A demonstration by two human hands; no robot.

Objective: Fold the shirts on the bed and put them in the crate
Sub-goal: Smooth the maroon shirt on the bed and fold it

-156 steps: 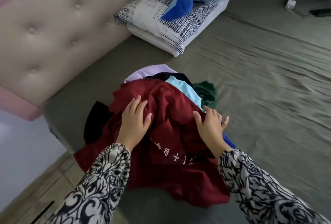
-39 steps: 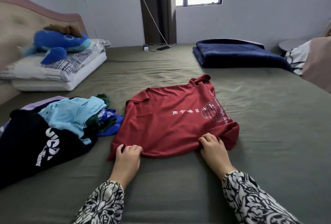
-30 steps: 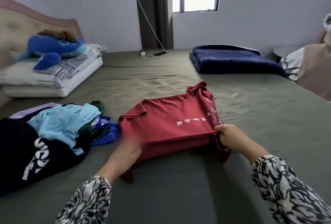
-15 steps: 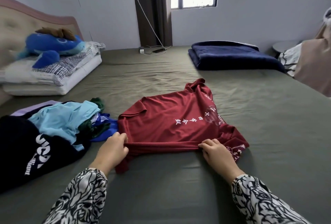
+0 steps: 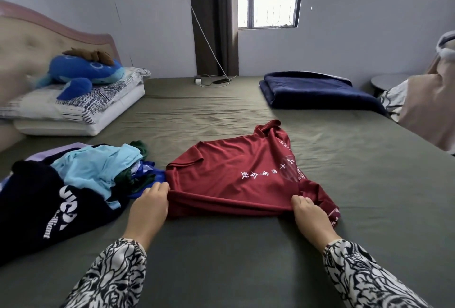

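The red shirt (image 5: 236, 172) lies spread on the green bed (image 5: 369, 184), print side up, collar pointing away toward the window, and both hands are on its near edge. The left hand (image 5: 147, 211) grips the near left corner, fingers curled over the doubled cloth; the right hand (image 5: 311, 216) pinches the near right part, just inside the sleeve (image 5: 325, 199) that sticks out beside it. The hands sit well apart, one at each side of the hem. From where I stand this looks like the first fold, so the task is barely begun: the pile (image 5: 73, 184) of other shirts waits at the left, touching the red one, and I see no crate anywhere. To do this well, I'd keep the cloth taut between the two hands, tuck that loose right sleeve in across the body before going further, and carry the edge over evenly so both sides land square. The fabric looks thin and slippery, so it may slide or bunch; smoothing each fold flat with the palms should hold it. Mind the pile's blue cloth doesn't get caught in the left corner.
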